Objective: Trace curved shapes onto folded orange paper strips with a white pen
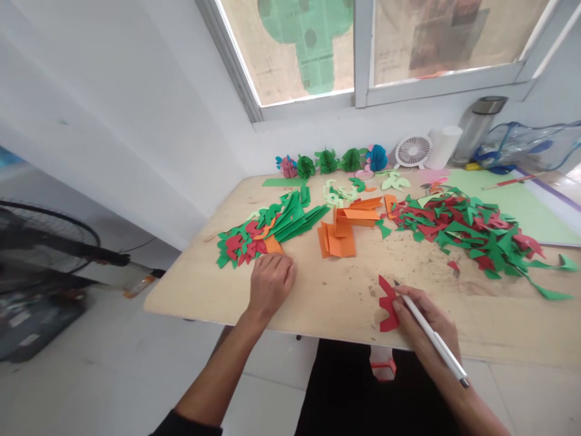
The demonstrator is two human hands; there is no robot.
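Observation:
My right hand (426, 318) is closed around a white pen-like tool (433, 339) with a dark tip, near the table's front edge. Its thumb and fingers also pinch a red cut paper piece (387, 306). My left hand (272, 280) rests on the table with its fingers curled, beside an orange paper piece (273, 244); whatever its fingers hold, if anything, is hidden. Just beyond it lie red and green cut shapes (236, 245) and folded green paper strips (295, 219). Folded orange papers (338, 239) sit mid-table.
A heap of red and green scraps (472, 227) covers the table's right side. Paper balls (327, 161), a small white fan (413, 151), a bottle (480, 130) and a clear pouch (526, 145) stand along the wall. A large floor fan (40, 242) is at left.

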